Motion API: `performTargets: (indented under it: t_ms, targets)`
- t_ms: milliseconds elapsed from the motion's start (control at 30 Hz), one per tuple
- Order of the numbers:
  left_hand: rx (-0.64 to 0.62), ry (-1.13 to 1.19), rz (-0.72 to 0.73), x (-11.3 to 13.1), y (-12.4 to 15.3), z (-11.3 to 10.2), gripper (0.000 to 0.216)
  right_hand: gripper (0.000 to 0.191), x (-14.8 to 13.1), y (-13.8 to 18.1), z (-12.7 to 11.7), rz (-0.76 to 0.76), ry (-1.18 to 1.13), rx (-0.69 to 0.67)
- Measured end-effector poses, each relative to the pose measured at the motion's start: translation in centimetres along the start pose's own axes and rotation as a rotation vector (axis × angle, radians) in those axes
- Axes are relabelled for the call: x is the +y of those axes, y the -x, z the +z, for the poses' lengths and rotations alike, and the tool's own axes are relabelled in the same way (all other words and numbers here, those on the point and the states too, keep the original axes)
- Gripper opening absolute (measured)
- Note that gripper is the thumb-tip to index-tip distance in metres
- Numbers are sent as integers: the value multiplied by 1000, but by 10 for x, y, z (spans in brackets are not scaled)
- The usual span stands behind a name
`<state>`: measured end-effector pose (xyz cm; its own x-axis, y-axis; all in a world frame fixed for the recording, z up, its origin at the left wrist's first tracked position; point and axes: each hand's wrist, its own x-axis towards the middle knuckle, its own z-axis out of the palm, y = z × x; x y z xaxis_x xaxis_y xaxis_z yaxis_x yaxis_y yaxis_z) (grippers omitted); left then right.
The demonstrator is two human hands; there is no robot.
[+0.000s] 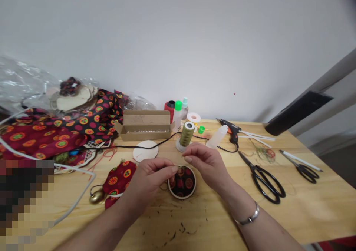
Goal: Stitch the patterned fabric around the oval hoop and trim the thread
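My left hand is closed in a pinch, thumb against forefinger, over the left edge of a round disc covered in dark patterned fabric with a pale rim. My right hand pinches too, just above and right of the disc. What either hand holds is too fine to make out. A little gap separates the two sets of fingertips. Behind them stands a spool of olive thread. Maroon patterned fabric pieces lie left of my left hand, beside a small brass bell-like object.
At the back are an open cardboard box, a green-capped bottle and a white squeeze bottle. Rightward lie a glue gun, large black scissors and smaller scissors. Patterned cloth and a white cable occupy the left.
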<state>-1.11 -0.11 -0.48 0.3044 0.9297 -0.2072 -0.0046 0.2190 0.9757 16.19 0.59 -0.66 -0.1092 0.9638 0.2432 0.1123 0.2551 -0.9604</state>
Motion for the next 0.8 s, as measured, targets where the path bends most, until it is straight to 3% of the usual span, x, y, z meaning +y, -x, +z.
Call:
performTargets:
  t_ms: [167,333,467,667,800]
  targets:
    - [10,146,-35,-4,-2,-1,15,5,-1,1,-1,-58,74,32]
    - [53,297,-96,-1,-4,-1,10,20,-4,3,-4,-403,324,-57]
    - [30,253,-75,1,-3,0,12,13,-6,5,-2,-530,407,-109]
    - [-64,-68,37,4,1,4,14,12,-5,6,1,-475,349,-134]
    - [-136,-123,71,4,1,5,16,8,-5,5,-1,-368,239,-210]
